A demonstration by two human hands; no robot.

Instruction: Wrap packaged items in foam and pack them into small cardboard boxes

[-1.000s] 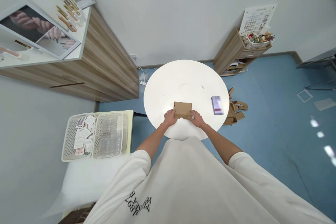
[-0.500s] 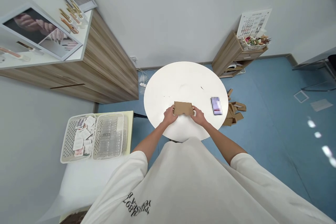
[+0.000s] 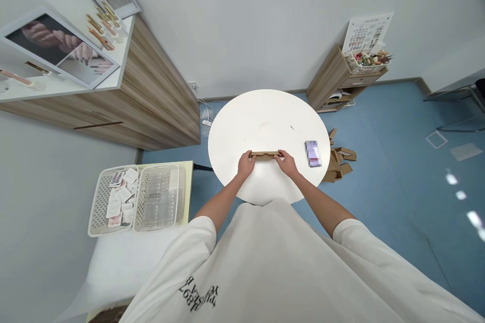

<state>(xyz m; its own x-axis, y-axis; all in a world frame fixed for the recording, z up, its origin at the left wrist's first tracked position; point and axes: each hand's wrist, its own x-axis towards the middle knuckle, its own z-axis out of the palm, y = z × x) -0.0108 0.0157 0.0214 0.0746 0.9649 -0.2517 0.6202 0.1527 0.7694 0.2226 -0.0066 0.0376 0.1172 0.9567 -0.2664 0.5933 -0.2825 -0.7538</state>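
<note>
A small brown cardboard box (image 3: 265,155) is held between my two hands above the near half of the round white table (image 3: 261,116). Its narrow side, with a notch in the middle, faces me, and the broad face is turned out of sight. My left hand (image 3: 246,164) grips the left end, fingers curled over the edge. At the opposite end my right hand (image 3: 287,163) pinches the corner with thumb and fingers. To the right of the right hand lies a blurred purple item (image 3: 312,153) on the tabletop.
Flattened or open cardboard boxes (image 3: 337,161) lie on the floor right of the table. At left, two white plastic baskets (image 3: 138,197) hold packets and clear plastic pieces. A wooden cabinet (image 3: 162,86) stands left, a smaller one (image 3: 326,78) at the back right.
The box has been tilted, so its broad face no longer shows and only the narrow notched side is visible. Both hands have turned with it, keeping hold of its ends.
</note>
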